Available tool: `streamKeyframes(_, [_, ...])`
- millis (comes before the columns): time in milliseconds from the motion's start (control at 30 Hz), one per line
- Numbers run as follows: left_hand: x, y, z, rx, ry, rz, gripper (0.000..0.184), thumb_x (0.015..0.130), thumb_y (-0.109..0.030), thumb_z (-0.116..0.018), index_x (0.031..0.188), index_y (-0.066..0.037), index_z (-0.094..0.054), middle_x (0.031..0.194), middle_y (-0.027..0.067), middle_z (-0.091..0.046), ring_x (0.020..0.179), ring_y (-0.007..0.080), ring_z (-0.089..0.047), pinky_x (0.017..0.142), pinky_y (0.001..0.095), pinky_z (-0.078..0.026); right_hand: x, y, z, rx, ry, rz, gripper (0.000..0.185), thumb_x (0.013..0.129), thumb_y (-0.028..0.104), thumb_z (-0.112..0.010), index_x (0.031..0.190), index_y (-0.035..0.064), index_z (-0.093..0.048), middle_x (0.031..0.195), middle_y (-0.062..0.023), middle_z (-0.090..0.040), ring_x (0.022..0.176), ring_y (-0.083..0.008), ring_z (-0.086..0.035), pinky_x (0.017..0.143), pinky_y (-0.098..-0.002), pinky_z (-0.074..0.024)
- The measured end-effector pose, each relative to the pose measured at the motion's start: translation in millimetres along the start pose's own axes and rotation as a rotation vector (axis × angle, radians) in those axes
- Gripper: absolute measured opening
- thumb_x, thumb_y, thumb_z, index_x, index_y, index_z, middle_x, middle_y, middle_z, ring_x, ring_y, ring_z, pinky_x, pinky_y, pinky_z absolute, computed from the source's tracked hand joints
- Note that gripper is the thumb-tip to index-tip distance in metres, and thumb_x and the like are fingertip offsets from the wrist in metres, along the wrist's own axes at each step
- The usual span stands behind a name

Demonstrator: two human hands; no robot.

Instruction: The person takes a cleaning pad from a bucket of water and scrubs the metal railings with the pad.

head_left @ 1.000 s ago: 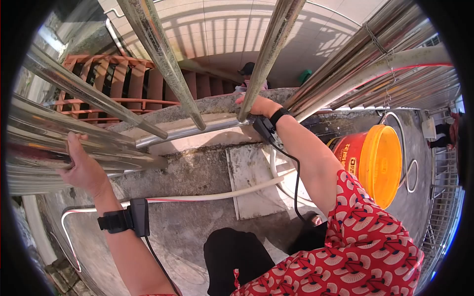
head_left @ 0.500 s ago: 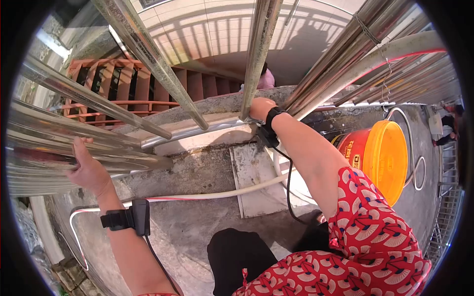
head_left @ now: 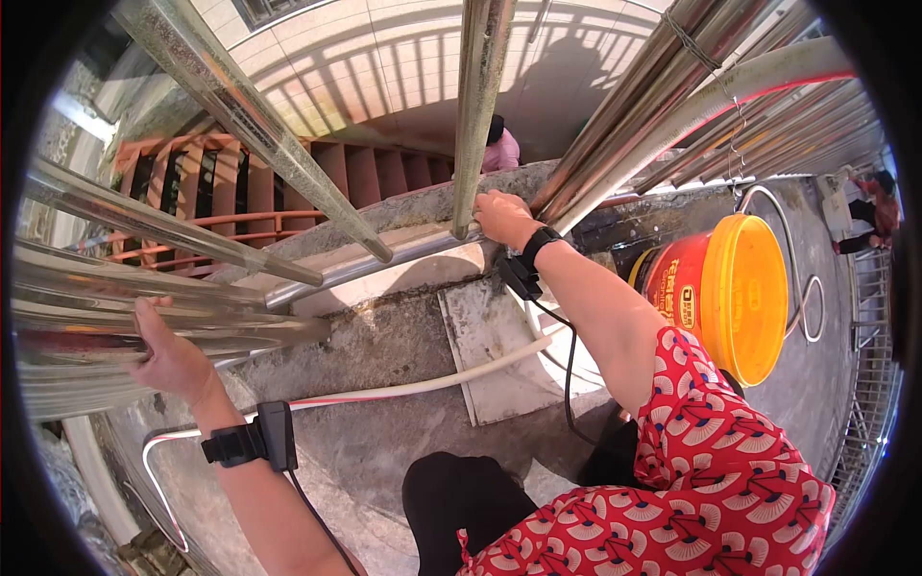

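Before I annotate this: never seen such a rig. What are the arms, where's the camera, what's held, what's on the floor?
There's no machine: these are a person's own bare hands, seen by a camera on their head looking forward and down. Each wrist wears a black strap with a box and cable.

The left hand is at a shiny metal tube; the right hand is at the foot of an upright bar. How firmly either grips is hidden.

On the concrete floor, a white hose crosses a pale board; a red-and-yellow bucket stands to the right.
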State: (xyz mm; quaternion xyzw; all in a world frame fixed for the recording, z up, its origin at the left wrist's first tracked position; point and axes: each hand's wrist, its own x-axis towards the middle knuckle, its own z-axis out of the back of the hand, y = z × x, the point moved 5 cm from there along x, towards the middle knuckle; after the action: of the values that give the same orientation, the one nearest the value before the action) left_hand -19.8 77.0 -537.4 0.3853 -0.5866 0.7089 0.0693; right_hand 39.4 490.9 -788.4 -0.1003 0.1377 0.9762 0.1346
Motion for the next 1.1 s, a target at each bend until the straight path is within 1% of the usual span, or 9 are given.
streamKeyframes(167, [4.0,6.5,4.5,0.006,0.04,0.002,0.021,0.088,-0.017,-0.06,0.081,0.003,-0.062,0.078,0.0083,-0.062,0.072,0.0142,-0.056,0.069,0.0281,-0.047,-48.0,39.3,-7.6,0.133,-0.381,0.022,0.05,0.076,0.004,-0.056,0.125,0.0058,-0.049,0.122,-0.0156,-0.048,0.115,-0.0315,-0.045,0.101,-0.0409,-0.0343])
streamKeyframes(367, [2.4,-1.2,4.6,0.152,0.03,0.04,0.026,0.088,-0.021,-0.059,0.076,0.002,-0.06,0.078,0.0065,-0.061,0.071,0.0143,-0.055,0.066,0.0297,-0.049,-66.8,45.7,-33.3,0.197,-0.74,-0.077,0.053,0.078,-0.002,-0.047,0.13,0.0042,-0.043,0.131,-0.0188,-0.043,0.122,-0.0354,-0.04,0.102,-0.0442,-0.0338])
streamKeyframes(567, [1.7,-0.4,4.3,0.143,0.014,0.001,0.032,0.088,-0.028,-0.058,0.072,0.0,-0.059,0.078,0.0064,-0.06,0.069,0.0141,-0.053,0.058,0.0305,-0.049,-87.1,22.8,-45.6,0.186,-0.627,0.0,0.056,0.079,0.002,-0.047,0.133,0.0174,-0.041,0.141,-0.0092,-0.035,0.131,-0.0275,-0.034,0.099,-0.0458,-0.0339])
streamKeyframes(767, [-2.8,-3.8,0.6,0.126,0.013,0.121,0.029,0.086,-0.025,-0.059,0.073,0.0,-0.058,0.078,0.0068,-0.059,0.07,0.0163,-0.053,0.063,0.0306,-0.048,-107.4,21.5,-92.1,0.422,-0.684,-0.155,0.062,0.074,-0.003,-0.051,0.133,0.0079,-0.041,0.132,-0.0218,-0.041,0.12,-0.0364,-0.042,0.098,-0.0439,-0.0363])
streamKeyframes(833, [-1.5,-3.3,-0.3,0.083,0.023,0.127,0.028,0.086,-0.024,-0.058,0.071,-0.001,-0.056,0.077,0.0071,-0.059,0.071,0.0164,-0.053,0.066,0.0313,-0.048,-113.0,6.5,-108.8,0.919,-0.734,-0.412,0.06,0.074,-0.002,-0.049,0.133,0.0049,-0.04,0.126,-0.0256,-0.045,0.115,-0.0382,-0.046,0.096,-0.0431,-0.0376])
streamKeyframes(900, [-2.0,-8.0,-2.3,0.091,-0.02,0.105,0.028,0.086,-0.024,-0.058,0.07,-0.001,-0.056,0.077,0.0073,-0.059,0.071,0.0163,-0.053,0.066,0.0316,-0.048,-103.3,1.3,-105.1,0.942,-0.776,-0.415,0.056,0.078,-0.001,-0.047,0.133,0.0051,-0.04,0.119,-0.0193,-0.05,0.106,-0.0319,-0.05,0.091,-0.0397,-0.0405])
streamKeyframes(967, [-4.6,-10.0,-2.9,0.089,-0.065,0.103,0.028,0.086,-0.024,-0.058,0.069,-0.001,-0.055,0.077,0.0074,-0.059,0.071,0.0162,-0.053,0.066,0.0319,-0.048,-89.0,-6.8,-111.6,1.831,-0.68,-0.562,0.055,0.081,0.004,-0.046,0.135,0.0036,-0.039,0.109,-0.0113,-0.054,0.097,-0.0248,-0.049,0.092,-0.0341,-0.0372])
streamKeyframes(1033, [-4.1,-6.4,-3.7,0.001,0.045,0.154,0.028,0.086,-0.024,-0.058,0.07,-0.001,-0.056,0.077,0.0079,-0.06,0.073,0.0159,-0.053,0.068,0.0322,-0.048,-77.0,-9.2,-115.2,2.217,-0.664,-0.759,0.049,0.082,0.007,-0.049,0.131,0.0049,-0.043,0.103,-0.0071,-0.053,0.087,-0.0183,-0.049,0.083,-0.0315,-0.0411])
streamKeyframes(1100, [5.8,13.3,12.3,0.056,-0.007,0.155,0.037,0.082,-0.029,-0.065,0.085,0.006,-0.053,0.09,0.0133,-0.058,0.077,0.019,-0.054,0.071,0.0337,-0.049,-63.8,-4.9,-117.2,2.716,-0.27,-0.671,0.038,0.08,0.005,-0.049,0.118,0.0075,-0.047,0.103,-0.0088,-0.054,0.088,-0.0232,-0.052,0.084,-0.0388,-0.0444])
